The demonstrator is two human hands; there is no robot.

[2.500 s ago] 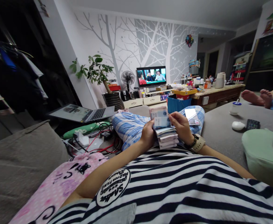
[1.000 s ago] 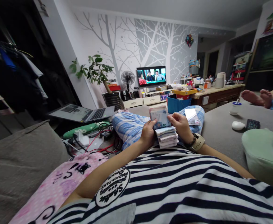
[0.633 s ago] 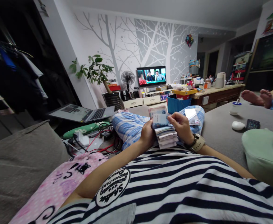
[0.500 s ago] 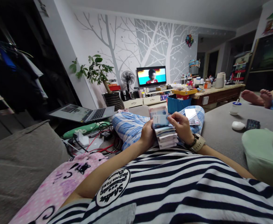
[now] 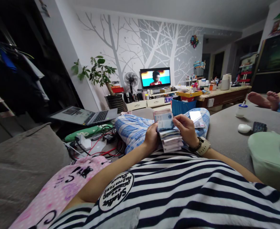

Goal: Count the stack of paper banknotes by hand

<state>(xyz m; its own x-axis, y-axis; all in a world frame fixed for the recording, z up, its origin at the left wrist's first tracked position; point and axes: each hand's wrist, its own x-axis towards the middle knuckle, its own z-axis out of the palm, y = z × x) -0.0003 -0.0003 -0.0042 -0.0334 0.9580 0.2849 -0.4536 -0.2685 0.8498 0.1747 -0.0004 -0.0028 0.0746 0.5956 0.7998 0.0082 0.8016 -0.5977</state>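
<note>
A thick stack of banknotes (image 5: 171,143), folded over with its edges towards me, stands above my lap. My left hand (image 5: 151,136) is closed round its left side. Bluish notes (image 5: 165,124) face up at the top, and pinkish ones show behind them. My right hand (image 5: 184,127), with a watch (image 5: 204,146) at the wrist, pinches the right edge of a blue note between thumb and finger. Part of the left fingers is hidden behind the stack. A phone (image 5: 197,119) lies on my right knee over the blue checked trousers (image 5: 132,130).
On the left an open laptop (image 5: 87,117) sits above tangled cables (image 5: 111,146) and a white power adapter (image 5: 83,142). A white mouse (image 5: 244,128), a small jar (image 5: 241,110) and a green neck pillow (image 5: 261,149) rest on the sofa to the right. Another person's feet (image 5: 265,100) show beyond.
The blue note on top has shifted slightly, showing more of its face. My right hand stays at its right edge, and the left grip looks the same.
</note>
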